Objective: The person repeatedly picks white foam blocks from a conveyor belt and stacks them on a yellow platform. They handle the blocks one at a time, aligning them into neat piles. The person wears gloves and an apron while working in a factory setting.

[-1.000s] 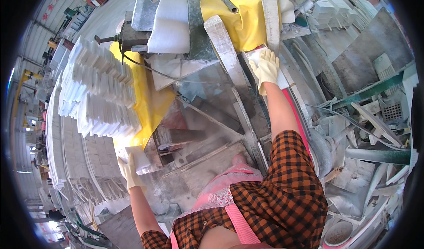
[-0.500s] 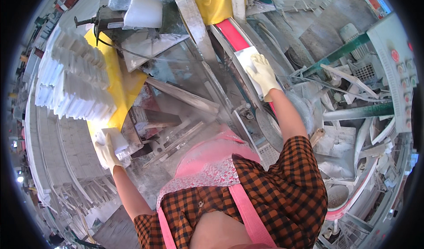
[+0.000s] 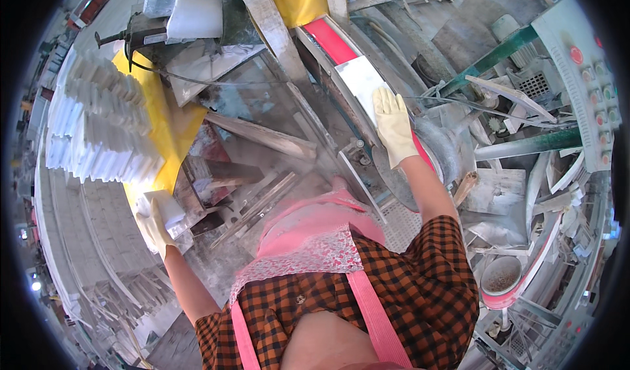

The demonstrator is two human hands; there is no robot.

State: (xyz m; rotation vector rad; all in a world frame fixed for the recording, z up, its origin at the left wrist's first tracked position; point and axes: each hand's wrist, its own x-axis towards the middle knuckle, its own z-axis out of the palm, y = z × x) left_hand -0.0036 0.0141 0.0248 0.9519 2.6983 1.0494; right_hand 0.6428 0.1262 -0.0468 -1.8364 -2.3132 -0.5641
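Red strip (image 3: 331, 42) under glossy white slab (image 3: 358, 84), right hand (image 3: 394, 127) flat on top, left hand (image 3: 155, 229) at whitish block (image 3: 168, 208), grip unclear.

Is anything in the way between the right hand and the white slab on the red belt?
Nothing visible except the pale glove: the right hand appears to rest on the near end of the white slab, on the red belt.

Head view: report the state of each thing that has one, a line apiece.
Left hand: touching the white block
Right hand: opened out on the white slab
White slab: lying on the red belt
Red belt: partly covered
Slab pile: stacked, uneven
Left yellow sheet: draped
Bucket: uncovered, partly filled
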